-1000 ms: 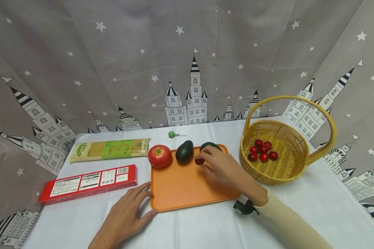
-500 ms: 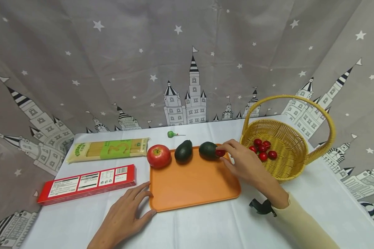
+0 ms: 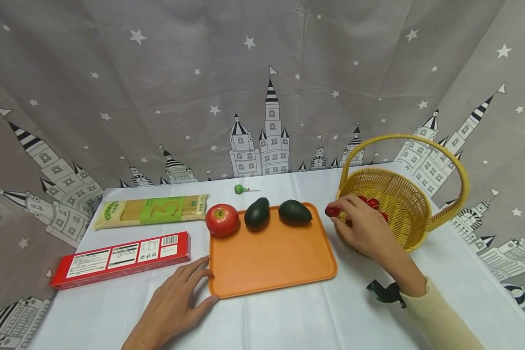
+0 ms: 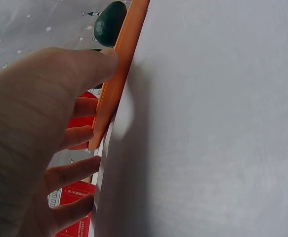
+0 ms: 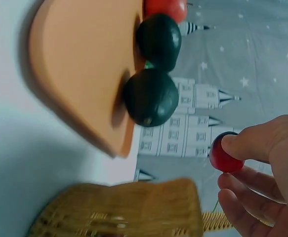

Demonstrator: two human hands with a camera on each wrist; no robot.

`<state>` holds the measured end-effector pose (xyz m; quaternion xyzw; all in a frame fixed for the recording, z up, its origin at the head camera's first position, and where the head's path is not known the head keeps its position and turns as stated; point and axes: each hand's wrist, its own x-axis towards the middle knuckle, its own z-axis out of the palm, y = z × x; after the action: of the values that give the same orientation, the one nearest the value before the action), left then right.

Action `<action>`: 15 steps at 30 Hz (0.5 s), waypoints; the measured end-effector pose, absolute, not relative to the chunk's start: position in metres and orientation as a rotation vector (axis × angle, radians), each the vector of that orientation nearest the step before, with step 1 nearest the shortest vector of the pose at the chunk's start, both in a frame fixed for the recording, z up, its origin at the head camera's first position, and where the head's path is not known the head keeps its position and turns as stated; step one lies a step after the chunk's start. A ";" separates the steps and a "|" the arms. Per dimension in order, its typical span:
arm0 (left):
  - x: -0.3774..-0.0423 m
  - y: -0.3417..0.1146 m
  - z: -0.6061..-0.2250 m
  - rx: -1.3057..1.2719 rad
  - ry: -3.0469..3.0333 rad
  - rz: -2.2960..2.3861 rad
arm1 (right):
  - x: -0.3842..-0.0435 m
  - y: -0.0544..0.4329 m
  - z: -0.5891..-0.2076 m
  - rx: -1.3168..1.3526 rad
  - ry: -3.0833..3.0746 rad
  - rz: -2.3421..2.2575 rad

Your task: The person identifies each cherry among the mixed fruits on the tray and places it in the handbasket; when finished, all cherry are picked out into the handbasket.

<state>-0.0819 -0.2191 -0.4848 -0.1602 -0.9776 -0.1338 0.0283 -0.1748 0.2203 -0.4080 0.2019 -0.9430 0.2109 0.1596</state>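
Observation:
In the head view my right hand (image 3: 367, 231) pinches a dark red cherry (image 3: 332, 211) between thumb and fingertips, above the left rim of a yellow wicker basket (image 3: 421, 194). The right wrist view has the cherry (image 5: 226, 152) held clear of the basket. Several more cherries (image 3: 373, 203) lie in the basket, partly hidden by that hand. My left hand (image 3: 175, 299) rests at the near left corner of an orange tray (image 3: 271, 262), fingers spread, its thumb against the tray's edge. Two dark green avocados (image 3: 256, 214) and a red apple (image 3: 222, 220) are along the tray's far side.
Left of the tray lie a pack of noodles (image 3: 153, 211) and a red box (image 3: 122, 260). A green lollipop (image 3: 239, 189) is behind the tray. The basket's tall handle (image 3: 404, 137) arches over it. A grey printed curtain (image 3: 201, 87) hangs behind the white-covered table.
My right hand has carried the cherry rightward from over the tray to the basket's left rim, uncovering the right avocado. My left hand has stayed at the tray corner.

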 end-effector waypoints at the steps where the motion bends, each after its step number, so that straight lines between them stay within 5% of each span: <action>1: -0.082 -0.219 -0.485 -0.492 -3.019 -0.414 | -0.175 0.224 -0.409 0.566 -2.699 0.604; 15: -0.081 -0.219 -0.485 -0.477 -3.033 -0.425 | -0.174 0.264 -0.423 0.443 -2.797 0.584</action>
<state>-0.0806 -0.2190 -0.4847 -0.1539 -0.9783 -0.1371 0.0213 -0.1741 0.2643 -0.4230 0.1522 -0.9597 0.2004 0.1249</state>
